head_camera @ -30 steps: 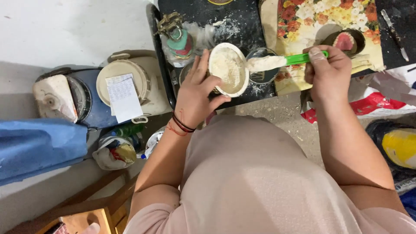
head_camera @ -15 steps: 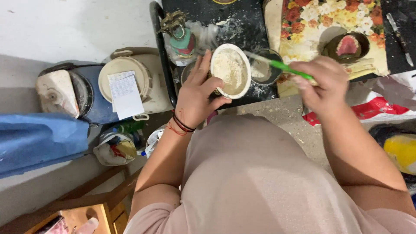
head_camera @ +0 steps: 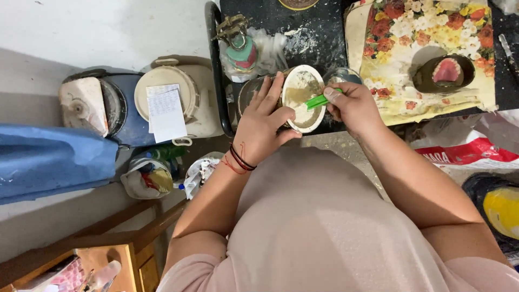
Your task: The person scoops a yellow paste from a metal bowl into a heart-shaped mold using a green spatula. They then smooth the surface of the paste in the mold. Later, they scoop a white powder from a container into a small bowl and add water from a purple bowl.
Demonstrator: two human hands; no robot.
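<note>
Fingers of our left hand (head_camera: 264, 123) curl around a small white mixing bowl (head_camera: 303, 98), the thumb hooked over its near rim and the other fingers spread along its far side, so the bowl sits tilted in that grip above the near edge of the dark counter (head_camera: 319, 32). Our right hand (head_camera: 351, 105) is closed in a pinch on a green-handled spatula (head_camera: 319, 101), whose blade reaches across from the fingertips into the bowl and lies in a pale, wet-looking paste; how deep the blade goes we cannot quite tell, since the mix hides its tip. Just beyond the right fingers stands a clear glass cup (head_camera: 341, 75), partly covered by the knuckles. Beyond the left fingers sits a teal and pink object with a brass clamp (head_camera: 239, 46) on top, white powder scattered on the counter around it. Well off to the right of the right hand lies a floral cloth (head_camera: 421, 65), and on it a dark dish holding a pink dental cast (head_camera: 447, 70). To the left of the left fingers, below the counter edge, we see a cream lidded bucket (head_camera: 173, 97) with a sheet of paper (head_camera: 166, 111) lying on its lid. Red and black cords (head_camera: 240, 160) circle our left wrist.
</note>
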